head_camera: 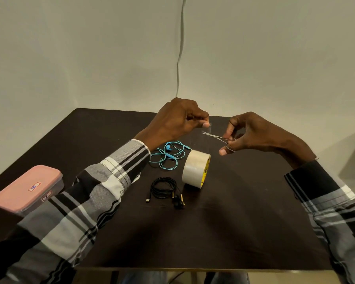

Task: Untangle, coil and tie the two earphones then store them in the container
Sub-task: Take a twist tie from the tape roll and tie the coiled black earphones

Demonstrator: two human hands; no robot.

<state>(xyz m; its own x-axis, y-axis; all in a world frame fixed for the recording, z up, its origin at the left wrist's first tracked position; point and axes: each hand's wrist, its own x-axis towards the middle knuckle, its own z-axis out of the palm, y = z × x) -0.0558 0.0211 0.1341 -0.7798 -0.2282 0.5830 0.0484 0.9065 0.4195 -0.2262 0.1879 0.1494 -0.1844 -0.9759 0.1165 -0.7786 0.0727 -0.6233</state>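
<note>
My left hand (178,117) is raised above the table and pinches the end of a clear strip of tape (195,140) that runs down to the tape roll (196,171). My right hand (252,134) grips small metal scissors (215,137), whose blades are at the strip just below my left fingers. The blue earphones (168,154) lie loosely looped on the table behind the roll. The black earphones (165,190) lie coiled in front of the roll, plug and buds sticking out. The container (27,189), with a pink lid on, stands at the left edge.
The dark table (234,222) ends at a near edge low in view. A pale wall stands behind it with a white cable (180,48) running down it. My plaid sleeves (80,201) cross the table's left and right sides.
</note>
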